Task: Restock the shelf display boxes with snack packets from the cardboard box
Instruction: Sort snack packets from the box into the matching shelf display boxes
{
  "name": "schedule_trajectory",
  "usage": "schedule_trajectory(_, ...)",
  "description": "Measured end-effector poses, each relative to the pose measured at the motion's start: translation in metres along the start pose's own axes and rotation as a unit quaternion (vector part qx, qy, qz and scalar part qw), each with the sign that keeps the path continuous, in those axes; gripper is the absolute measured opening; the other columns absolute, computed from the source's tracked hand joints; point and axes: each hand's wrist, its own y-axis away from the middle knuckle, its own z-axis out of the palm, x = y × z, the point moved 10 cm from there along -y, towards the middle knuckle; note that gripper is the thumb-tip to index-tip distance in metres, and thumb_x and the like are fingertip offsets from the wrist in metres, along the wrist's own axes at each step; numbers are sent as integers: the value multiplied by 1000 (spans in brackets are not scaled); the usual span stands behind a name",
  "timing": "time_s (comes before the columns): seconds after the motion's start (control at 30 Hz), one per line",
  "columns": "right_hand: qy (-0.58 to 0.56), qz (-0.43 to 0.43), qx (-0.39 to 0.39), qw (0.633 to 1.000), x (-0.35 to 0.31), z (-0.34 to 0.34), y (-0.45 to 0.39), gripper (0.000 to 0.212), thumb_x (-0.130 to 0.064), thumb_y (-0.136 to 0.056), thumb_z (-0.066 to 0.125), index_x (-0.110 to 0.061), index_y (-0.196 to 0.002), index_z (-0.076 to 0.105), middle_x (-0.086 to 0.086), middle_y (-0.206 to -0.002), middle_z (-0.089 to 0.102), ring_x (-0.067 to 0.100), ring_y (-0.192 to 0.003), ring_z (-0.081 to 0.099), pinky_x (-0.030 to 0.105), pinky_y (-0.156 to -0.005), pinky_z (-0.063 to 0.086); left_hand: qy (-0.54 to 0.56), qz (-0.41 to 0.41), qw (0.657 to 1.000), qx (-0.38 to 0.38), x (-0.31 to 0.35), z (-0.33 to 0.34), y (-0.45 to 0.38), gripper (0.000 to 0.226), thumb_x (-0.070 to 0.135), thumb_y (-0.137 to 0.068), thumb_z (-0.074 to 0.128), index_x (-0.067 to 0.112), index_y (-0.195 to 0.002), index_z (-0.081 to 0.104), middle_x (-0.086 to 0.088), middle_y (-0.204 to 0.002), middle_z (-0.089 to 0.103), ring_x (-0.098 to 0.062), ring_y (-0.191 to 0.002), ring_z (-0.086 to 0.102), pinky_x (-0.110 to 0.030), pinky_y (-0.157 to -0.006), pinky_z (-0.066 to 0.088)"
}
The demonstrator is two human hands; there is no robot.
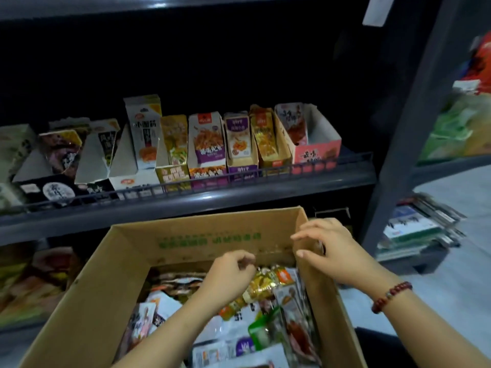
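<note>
The open cardboard box (186, 240) sits below the shelf, full of mixed snack packets (239, 343). My left hand (228, 274) is inside it, fingers curled round the top of a gold snack packet (261, 284). My right hand (329, 248), with a red bead bracelet on its wrist, hovers over the box's right wall with fingers loosely extended; whether something small sits under its palm I cannot tell. On the shelf above stands a row of display boxes (207, 144). The pink display box (317, 152) at the right end holds few packets.
A wire rail (239, 181) runs along the shelf's front edge. A grey shelf upright (398, 155) stands to the right, with stacked goods (419, 229) on the neighbouring rack. More snack bags (34, 282) lie on the lower shelf at left.
</note>
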Motion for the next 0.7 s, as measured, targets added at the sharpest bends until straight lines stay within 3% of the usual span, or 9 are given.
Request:
schedule_trajectory(0.1, -1, 35, -46, 998, 12, 18, 15, 52, -41, -91, 58, -39, -138, 39, -9, -155, 17, 13, -142, 7, 38, -117, 14, 17, -91, 990, -102, -35, 44, -1, 17, 27, -98, 50, 25, -111, 61, 7, -95, 62, -6, -55, 45, -17, -48, 36)
schedule_trajectory(0.23, -97, 79, -44, 991, 14, 29, 21, 68, -37, -91, 60, -35, -148, 21, -7, -159, -5, 17, -147, -2, 41, -117, 19, 44, -146, 980, -129, -65, 72, -12, 11, 27, -100, 47, 30, -102, 57, 6, -89, 55, -9, -66, 47, -22, -58, 36)
schedule_trajectory(0.3, -115, 91, -21, 989, 16, 32, 23, 70, -34, -92, 59, -31, -149, 19, -5, -159, 3, 16, -146, 8, 35, -115, 23, 14, -116, 984, -137, -68, 82, -22, 31, 30, -102, 43, 22, -131, 52, -1, -111, 60, -11, -79, 56, -20, -65, 40)
schedule_trajectory(0.33, -119, 91, -11, 989, 17, 33, 24, 69, -32, -93, 58, -30, -149, 19, -5, -158, 8, 15, -145, 12, 32, -114, 24, -4, -102, 984, -146, -69, 88, -26, 43, 34, -103, 41, 19, -143, 43, -5, -132, 54, -14, -99, 58, -21, -78, 42)
schedule_trajectory(0.4, -129, 90, 11, 988, 18, 32, 25, 69, -30, -93, 58, -29, -150, 20, -7, -156, 16, 11, -143, 18, 27, -111, 26, -22, -78, 981, -174, -68, 103, -34, 63, 51, -100, 38, 18, -153, 27, -2, -159, 25, -20, -141, 33, -27, -110, 27)
schedule_trajectory(0.43, -132, 90, 22, 987, 19, 31, 25, 69, -30, -92, 59, -29, -150, 20, -8, -155, 19, 10, -141, 22, 27, -110, 28, -18, -72, 979, -190, -66, 111, -36, 75, 62, -94, 38, 20, -154, 23, -1, -162, 17, -20, -147, 21, -32, -117, 19)
schedule_trajectory(0.57, -144, 89, 47, 985, 22, 28, 23, 70, -27, -91, 60, -29, -149, 22, -10, -152, 26, 9, -138, 28, 29, -111, 33, -40, -97, 970, -219, -70, 139, -51, 125, 98, -56, 42, 28, -155, 13, -2, -163, 8, -24, -149, 14, -45, -119, 19)
schedule_trajectory(0.63, -152, 90, 50, 983, 24, 29, 23, 69, -27, -91, 60, -29, -149, 22, -11, -151, 27, 8, -138, 28, 29, -110, 34, -99, -94, 967, -214, -75, 145, -62, 125, 91, -59, 51, 25, -155, 8, -6, -163, 4, -27, -149, 9, -47, -120, 16)
schedule_trajectory(0.7, -153, 92, 53, 983, 25, 28, 23, 68, -27, -92, 59, -29, -149, 22, -12, -151, 26, 8, -138, 27, 27, -110, 33, -140, -84, 970, -182, -76, 143, -72, 116, 80, -67, 61, 22, -155, 12, -8, -161, 16, -28, -147, 18, -42, -117, 21)
